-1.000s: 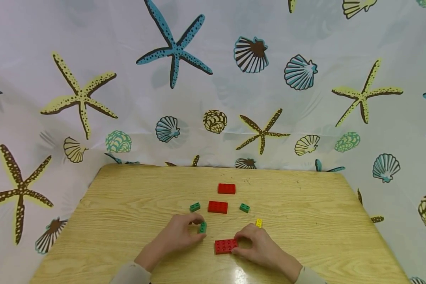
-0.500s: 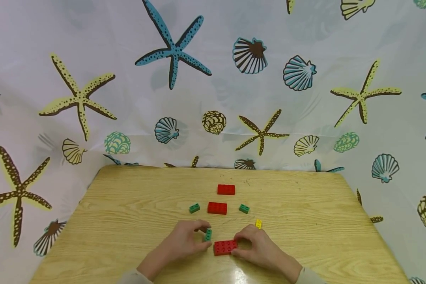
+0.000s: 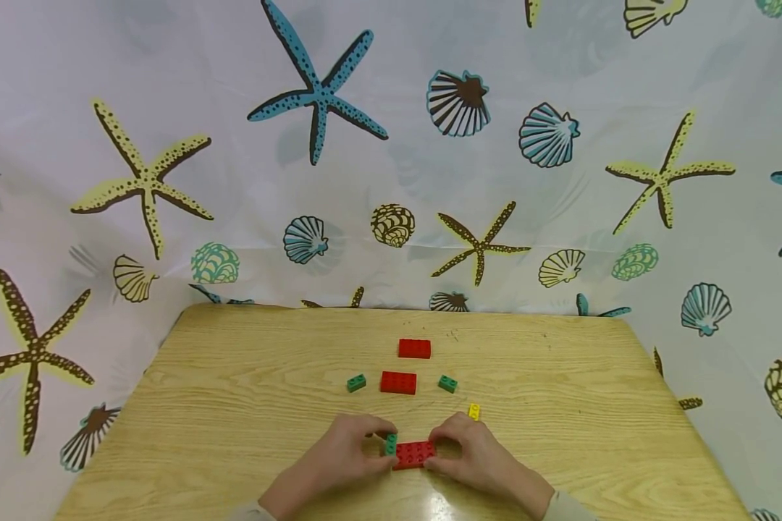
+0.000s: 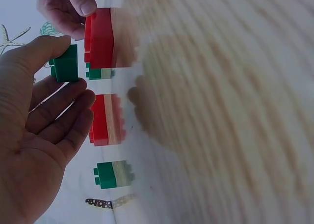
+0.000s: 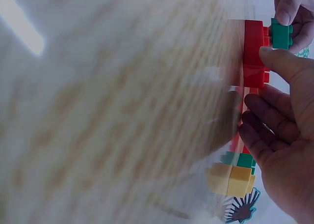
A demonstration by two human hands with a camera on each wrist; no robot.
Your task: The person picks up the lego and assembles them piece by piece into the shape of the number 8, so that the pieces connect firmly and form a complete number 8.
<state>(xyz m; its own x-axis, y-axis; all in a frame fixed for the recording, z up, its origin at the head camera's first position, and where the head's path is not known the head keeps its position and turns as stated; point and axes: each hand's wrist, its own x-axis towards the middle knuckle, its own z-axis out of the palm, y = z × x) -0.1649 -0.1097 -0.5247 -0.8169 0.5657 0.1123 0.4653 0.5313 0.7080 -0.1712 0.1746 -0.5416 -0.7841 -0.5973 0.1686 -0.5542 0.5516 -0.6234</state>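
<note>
A green two-stud toy brick [image 3: 391, 444] is pinched between the thumb and fingertips of my left hand [image 3: 348, 450]. It hovers just above the studs at the left end of a red eight-stud brick [image 3: 414, 454]. My right hand [image 3: 472, 450] holds that red brick by its right end, thumb on the near side, while the brick rests on the table. In the right wrist view the green brick [image 5: 280, 36] shows close over the red brick's [image 5: 253, 54] studs; whether they touch, I cannot tell.
Two more red bricks, a nearer one [image 3: 398, 383] and a farther one [image 3: 414, 349], lie on the wooden table [image 3: 247, 376]. Green bricks sit at left [image 3: 356, 383] and right [image 3: 447, 383]. A yellow brick [image 3: 474, 411] lies behind my right hand. A patterned curtain [image 3: 391, 166] surrounds the table.
My left hand has carried the green brick to the right and nearer to me, up to the left end of the red brick. My right hand has kept its hold in place.
</note>
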